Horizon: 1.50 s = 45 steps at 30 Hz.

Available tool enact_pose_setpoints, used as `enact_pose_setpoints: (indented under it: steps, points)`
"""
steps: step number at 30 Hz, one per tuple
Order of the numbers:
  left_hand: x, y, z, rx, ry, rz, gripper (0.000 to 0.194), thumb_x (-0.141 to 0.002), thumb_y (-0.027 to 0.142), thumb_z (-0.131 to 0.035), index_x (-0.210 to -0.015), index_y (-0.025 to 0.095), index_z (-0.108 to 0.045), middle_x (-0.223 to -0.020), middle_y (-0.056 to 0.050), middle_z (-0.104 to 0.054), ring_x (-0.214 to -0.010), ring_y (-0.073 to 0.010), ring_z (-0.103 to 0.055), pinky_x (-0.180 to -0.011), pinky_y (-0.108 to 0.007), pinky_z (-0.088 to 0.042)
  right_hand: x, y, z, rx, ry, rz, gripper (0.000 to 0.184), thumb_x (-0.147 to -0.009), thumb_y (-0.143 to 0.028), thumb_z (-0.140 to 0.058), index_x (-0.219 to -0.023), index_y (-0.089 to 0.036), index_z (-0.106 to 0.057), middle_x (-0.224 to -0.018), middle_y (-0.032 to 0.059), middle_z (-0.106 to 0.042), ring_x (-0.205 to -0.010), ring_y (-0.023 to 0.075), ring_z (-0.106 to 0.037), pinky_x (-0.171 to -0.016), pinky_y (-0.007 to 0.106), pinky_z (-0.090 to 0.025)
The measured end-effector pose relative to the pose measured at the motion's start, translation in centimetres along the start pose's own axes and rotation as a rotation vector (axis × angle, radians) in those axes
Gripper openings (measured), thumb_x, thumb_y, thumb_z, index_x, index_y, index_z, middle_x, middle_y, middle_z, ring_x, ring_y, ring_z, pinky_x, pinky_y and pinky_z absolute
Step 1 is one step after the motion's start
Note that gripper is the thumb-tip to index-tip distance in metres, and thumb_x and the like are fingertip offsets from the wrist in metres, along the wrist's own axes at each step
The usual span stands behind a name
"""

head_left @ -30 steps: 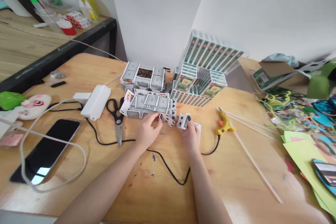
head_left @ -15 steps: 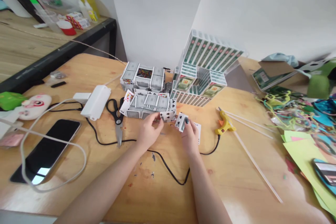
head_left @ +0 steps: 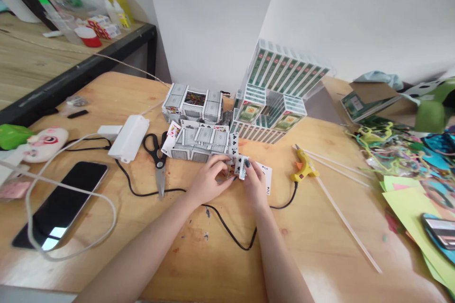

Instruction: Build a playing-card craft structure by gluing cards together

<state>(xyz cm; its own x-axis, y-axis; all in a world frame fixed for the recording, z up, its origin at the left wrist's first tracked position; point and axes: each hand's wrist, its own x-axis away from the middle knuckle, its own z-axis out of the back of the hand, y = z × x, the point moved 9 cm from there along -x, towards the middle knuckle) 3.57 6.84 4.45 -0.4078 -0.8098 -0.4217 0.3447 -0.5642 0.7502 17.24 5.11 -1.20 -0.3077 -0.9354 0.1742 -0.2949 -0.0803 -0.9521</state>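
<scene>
My left hand (head_left: 209,182) has its thumb and forefinger closed on a playing card (head_left: 231,168), partly hidden by the fingers. Close against it, a folded playing card (head_left: 240,166) with black pips is pinched in my right hand (head_left: 255,183). Another playing card (head_left: 268,180) lies face up on the table beside my right hand. Just beyond my left hand stands a box-like build of playing cards (head_left: 202,144), grey backs outward, with several face cards along its edges. A second card build (head_left: 194,104) sits behind it.
Green-and-white card boxes (head_left: 270,104) are stacked at the back. A yellow glue gun (head_left: 304,166) lies to the right, black scissors (head_left: 159,165) to the left. The black cord (head_left: 231,229) crosses near my forearms. A phone (head_left: 60,203) and white power strip (head_left: 130,139) lie further left.
My left hand has moved slightly right with its card, bringing it up against the folded card in my right hand. The right hand has shifted a little left.
</scene>
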Motion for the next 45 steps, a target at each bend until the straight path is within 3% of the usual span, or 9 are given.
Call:
enact_pose_setpoints:
  steps: [6,11,19,45]
  points:
    - [0.0,0.6,-0.6,-0.018,-0.088,-0.029,0.014,-0.074,0.023,-0.064,-0.072,0.019,-0.051,-0.118,-0.007,-0.055,-0.108,-0.0202,-0.056,-0.087,-0.035,-0.05,0.1,0.2,-0.5,-0.01,-0.054,-0.052,0.035,-0.071,-0.048,-0.064,-0.094,-0.021,-0.062,-0.098,0.0043,-0.067,-0.083,0.0227,-0.062,-0.065,0.032,-0.049]
    - [0.1,0.2,-0.5,-0.062,-0.061,-0.025,0.016,-0.073,0.026,-0.065,-0.07,0.019,-0.051,-0.117,-0.008,-0.055,-0.105,-0.0209,-0.057,-0.082,-0.034,-0.051,0.1,0.0,-1.0,0.003,-0.099,-0.047,0.035,-0.07,-0.044,-0.066,-0.097,-0.022,-0.063,-0.097,0.0039,-0.067,-0.085,0.0222,-0.062,-0.068,0.032,-0.049]
    - [0.1,0.1,-0.5,-0.114,-0.068,-0.01,0.008,-0.072,0.015,-0.059,-0.072,0.02,-0.053,-0.12,-0.007,-0.055,-0.088,-0.0178,-0.062,-0.069,-0.03,-0.052,0.3,-0.8,-1.7,0.089,-0.145,-0.007,0.036,-0.068,-0.04,-0.068,-0.1,-0.022,-0.064,-0.103,0.0047,-0.067,-0.1,0.0238,-0.06,-0.087,0.038,-0.047]
    - [0.2,0.0,-0.6,-0.095,-0.069,0.01,0.012,-0.069,0.01,-0.057,-0.067,0.018,-0.049,-0.117,-0.006,-0.053,-0.078,-0.0129,-0.059,-0.067,-0.026,-0.048,0.4,-1.3,-1.9,0.145,-0.141,0.015,0.036,-0.07,-0.037,-0.068,-0.101,-0.019,-0.063,-0.101,0.0061,-0.068,-0.095,0.0221,-0.063,-0.084,0.035,-0.049]
